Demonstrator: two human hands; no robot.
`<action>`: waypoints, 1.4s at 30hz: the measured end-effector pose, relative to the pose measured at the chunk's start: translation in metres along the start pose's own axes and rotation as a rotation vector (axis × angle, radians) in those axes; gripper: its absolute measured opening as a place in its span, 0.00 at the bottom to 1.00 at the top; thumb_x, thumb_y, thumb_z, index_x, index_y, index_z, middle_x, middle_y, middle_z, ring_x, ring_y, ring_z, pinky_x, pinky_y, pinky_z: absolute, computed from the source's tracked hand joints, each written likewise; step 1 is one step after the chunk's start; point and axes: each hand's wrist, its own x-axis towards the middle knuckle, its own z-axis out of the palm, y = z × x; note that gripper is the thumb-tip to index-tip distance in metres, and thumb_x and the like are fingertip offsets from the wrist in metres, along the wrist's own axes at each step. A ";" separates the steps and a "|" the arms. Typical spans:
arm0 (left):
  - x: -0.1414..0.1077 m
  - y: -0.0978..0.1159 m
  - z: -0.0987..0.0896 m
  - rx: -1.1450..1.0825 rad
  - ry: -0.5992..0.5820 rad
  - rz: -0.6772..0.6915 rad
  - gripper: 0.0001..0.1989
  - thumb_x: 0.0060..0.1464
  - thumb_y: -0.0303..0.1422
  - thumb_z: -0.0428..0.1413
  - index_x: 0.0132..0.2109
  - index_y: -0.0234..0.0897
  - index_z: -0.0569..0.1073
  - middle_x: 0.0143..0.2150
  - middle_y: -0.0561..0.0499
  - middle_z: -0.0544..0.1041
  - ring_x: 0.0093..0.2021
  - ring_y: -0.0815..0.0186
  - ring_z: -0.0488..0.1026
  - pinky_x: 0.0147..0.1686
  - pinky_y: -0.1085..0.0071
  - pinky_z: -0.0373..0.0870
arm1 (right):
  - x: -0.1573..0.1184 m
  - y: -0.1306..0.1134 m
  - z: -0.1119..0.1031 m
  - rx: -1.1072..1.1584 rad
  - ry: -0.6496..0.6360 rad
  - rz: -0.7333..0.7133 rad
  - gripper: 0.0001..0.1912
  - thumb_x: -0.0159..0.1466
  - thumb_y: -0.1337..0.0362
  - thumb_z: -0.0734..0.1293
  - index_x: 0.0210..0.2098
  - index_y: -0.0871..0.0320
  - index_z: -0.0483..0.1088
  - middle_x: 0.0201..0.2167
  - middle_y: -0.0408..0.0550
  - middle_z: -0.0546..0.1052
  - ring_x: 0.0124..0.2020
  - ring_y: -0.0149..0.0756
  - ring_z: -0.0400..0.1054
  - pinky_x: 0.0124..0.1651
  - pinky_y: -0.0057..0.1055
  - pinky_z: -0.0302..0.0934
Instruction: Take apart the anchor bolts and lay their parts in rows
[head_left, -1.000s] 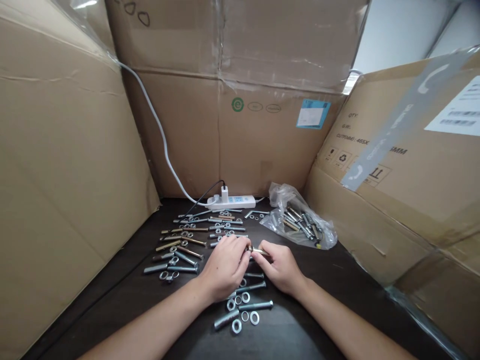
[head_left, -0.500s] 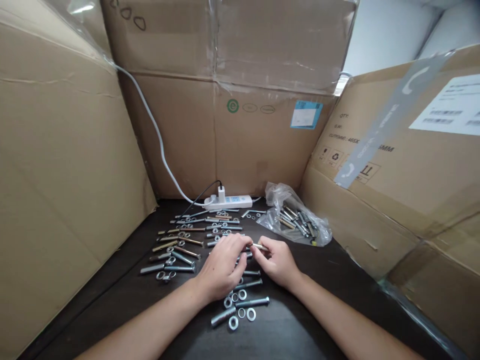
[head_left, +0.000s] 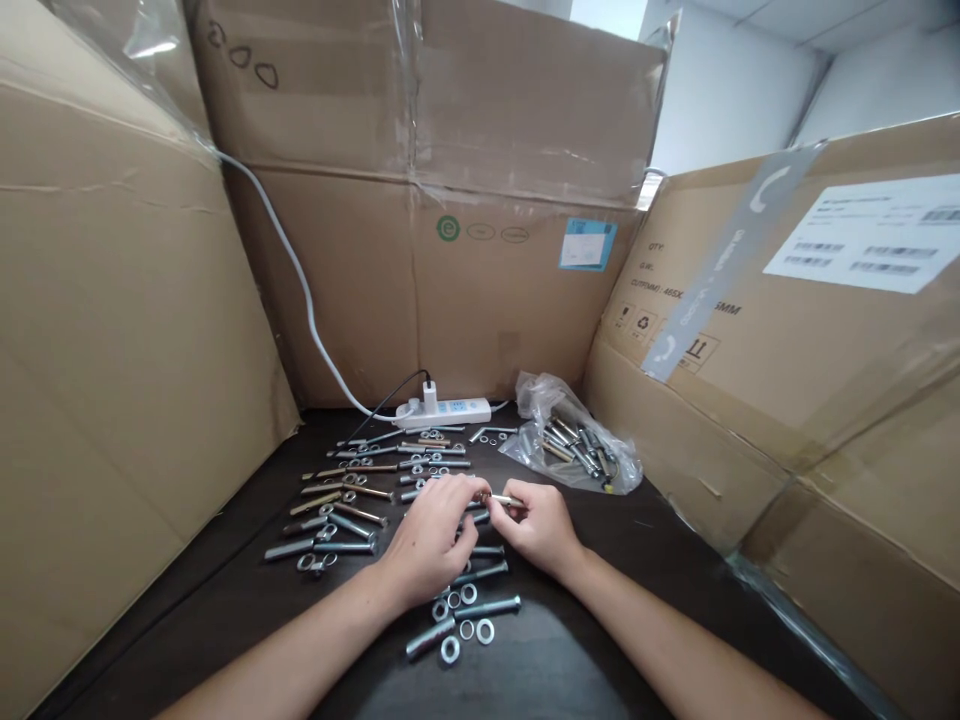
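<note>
In the head view my right hand [head_left: 537, 522] is closed in a pinch around a slim brass-coloured expansion bolt [head_left: 506, 500]. The bolt lies roughly level and points left. My left hand [head_left: 435, 535] has its thumb and forefinger curled at the bolt's left end, where a small part is mostly covered by the fingertips. Beneath and in front of both hands lie loose steel bolts [head_left: 487, 607], a metal sleeve [head_left: 430, 637] and several washers [head_left: 485, 631]. Part of this row is hidden by my left hand.
Rows of bolts, sleeves and nuts [head_left: 345, 545] lie to the left on the dark table [head_left: 600, 640]. A clear plastic bag [head_left: 536, 395] of bolts lies back right. Behind stands a white power strip [head_left: 472, 410] with cables. Tall cardboard boxes [head_left: 337, 260] wall in three sides.
My view has turned slightly right and up, so everything sits further left in the picture. Both hands stay together at the bolt, with little change in their grip.
</note>
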 end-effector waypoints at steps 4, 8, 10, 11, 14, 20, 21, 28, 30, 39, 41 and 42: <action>0.001 -0.001 0.000 0.039 0.000 -0.012 0.11 0.56 0.25 0.46 0.46 0.39 0.65 0.42 0.49 0.71 0.43 0.60 0.65 0.43 0.62 0.61 | -0.001 -0.001 0.000 0.001 -0.006 -0.014 0.17 0.57 0.58 0.63 0.16 0.58 0.59 0.14 0.38 0.62 0.17 0.25 0.54 0.23 0.24 0.46; 0.001 -0.001 0.001 0.065 0.005 -0.013 0.08 0.59 0.28 0.46 0.44 0.39 0.66 0.39 0.50 0.71 0.41 0.61 0.65 0.42 0.63 0.61 | -0.001 -0.001 0.000 -0.010 -0.019 -0.027 0.16 0.57 0.58 0.63 0.17 0.58 0.60 0.14 0.39 0.63 0.18 0.25 0.55 0.23 0.24 0.47; 0.001 -0.001 0.001 0.074 0.011 -0.014 0.08 0.60 0.29 0.46 0.44 0.39 0.67 0.39 0.50 0.71 0.41 0.61 0.65 0.41 0.64 0.61 | -0.001 -0.001 0.000 -0.011 -0.021 -0.025 0.17 0.57 0.57 0.63 0.17 0.58 0.60 0.14 0.39 0.63 0.18 0.25 0.55 0.24 0.24 0.47; 0.001 -0.001 0.001 0.077 0.013 -0.016 0.08 0.60 0.30 0.45 0.44 0.38 0.67 0.38 0.50 0.71 0.40 0.61 0.65 0.41 0.64 0.61 | -0.001 0.000 0.000 -0.009 -0.022 -0.022 0.17 0.57 0.57 0.63 0.17 0.58 0.60 0.14 0.39 0.63 0.18 0.25 0.55 0.24 0.23 0.47; 0.001 -0.002 0.001 0.084 0.009 -0.025 0.09 0.61 0.32 0.44 0.43 0.38 0.67 0.39 0.49 0.71 0.40 0.61 0.64 0.41 0.63 0.61 | -0.001 0.001 0.001 0.004 -0.021 -0.022 0.17 0.58 0.58 0.63 0.17 0.59 0.60 0.14 0.38 0.63 0.18 0.25 0.54 0.23 0.23 0.47; 0.002 -0.003 -0.001 0.095 -0.031 -0.035 0.12 0.63 0.34 0.41 0.39 0.38 0.68 0.36 0.50 0.71 0.39 0.61 0.63 0.40 0.63 0.60 | -0.001 0.001 0.001 0.023 -0.028 -0.029 0.16 0.57 0.58 0.63 0.17 0.59 0.59 0.14 0.38 0.62 0.18 0.25 0.54 0.24 0.23 0.46; 0.002 -0.002 -0.001 0.086 -0.012 -0.038 0.11 0.63 0.33 0.41 0.40 0.38 0.67 0.36 0.50 0.71 0.39 0.61 0.64 0.40 0.63 0.60 | -0.001 0.001 0.001 0.027 -0.025 -0.022 0.16 0.57 0.58 0.63 0.17 0.59 0.59 0.14 0.38 0.62 0.18 0.25 0.54 0.24 0.23 0.46; 0.001 0.004 -0.001 0.019 0.009 0.030 0.08 0.59 0.27 0.45 0.44 0.39 0.64 0.41 0.49 0.70 0.42 0.62 0.64 0.43 0.64 0.60 | 0.000 0.002 0.001 0.048 -0.001 0.028 0.17 0.58 0.58 0.63 0.17 0.59 0.58 0.14 0.38 0.60 0.17 0.24 0.52 0.22 0.23 0.45; 0.001 0.003 0.000 0.023 0.006 0.017 0.08 0.59 0.27 0.45 0.44 0.39 0.64 0.40 0.50 0.69 0.42 0.62 0.64 0.43 0.64 0.59 | 0.000 0.002 0.001 0.048 -0.004 0.024 0.17 0.57 0.59 0.63 0.17 0.59 0.58 0.14 0.38 0.60 0.17 0.24 0.52 0.23 0.23 0.45; 0.001 -0.001 0.003 0.050 0.020 0.001 0.07 0.59 0.27 0.45 0.44 0.38 0.65 0.39 0.50 0.69 0.41 0.62 0.64 0.42 0.64 0.59 | -0.001 0.001 0.000 0.042 -0.012 0.024 0.16 0.57 0.59 0.63 0.17 0.59 0.59 0.14 0.38 0.62 0.17 0.24 0.54 0.23 0.23 0.46; 0.001 -0.001 0.003 0.064 0.024 0.000 0.07 0.60 0.28 0.44 0.44 0.38 0.65 0.40 0.49 0.70 0.41 0.61 0.64 0.42 0.64 0.59 | -0.001 0.001 0.000 0.039 -0.009 0.026 0.16 0.57 0.58 0.63 0.17 0.59 0.59 0.14 0.38 0.62 0.17 0.24 0.54 0.23 0.23 0.46; 0.001 -0.002 0.003 0.070 0.025 -0.002 0.08 0.61 0.29 0.44 0.45 0.38 0.65 0.40 0.49 0.70 0.41 0.61 0.64 0.42 0.63 0.59 | -0.001 0.001 0.001 0.036 -0.007 0.026 0.16 0.57 0.58 0.63 0.17 0.59 0.59 0.14 0.38 0.62 0.17 0.24 0.54 0.23 0.23 0.46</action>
